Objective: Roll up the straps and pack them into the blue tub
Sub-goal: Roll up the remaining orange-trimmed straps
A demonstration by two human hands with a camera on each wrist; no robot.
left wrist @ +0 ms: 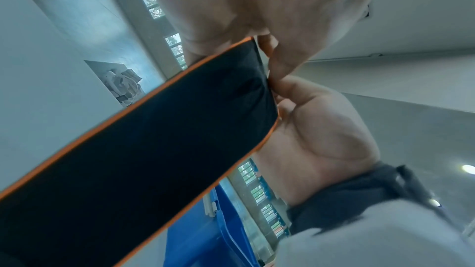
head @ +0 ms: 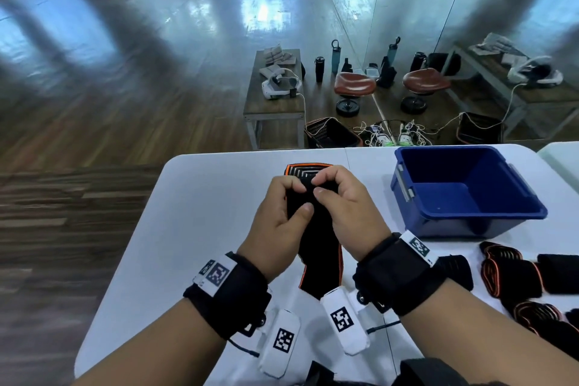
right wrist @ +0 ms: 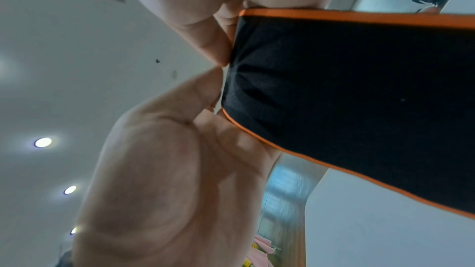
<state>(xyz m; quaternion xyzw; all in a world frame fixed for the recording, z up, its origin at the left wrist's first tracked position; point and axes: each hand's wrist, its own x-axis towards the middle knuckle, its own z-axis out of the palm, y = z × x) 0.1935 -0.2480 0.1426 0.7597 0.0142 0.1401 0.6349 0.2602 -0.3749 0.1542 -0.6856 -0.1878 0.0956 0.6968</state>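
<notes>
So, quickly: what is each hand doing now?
Left hand: pinching the black strap.
Right hand: pinching the same strap.

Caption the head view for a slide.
Both hands, left hand and right hand, pinch a black orange-edged strap over the white table, beside the blue tub.

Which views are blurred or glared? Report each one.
Head view: the floor at left is motion-smeared with window glare; both hands, the left and the right, and the blue tub are sharp. Left wrist view: the strap is soft and close. Right wrist view: the ceiling lights flare and the palm is blurred.
</notes>
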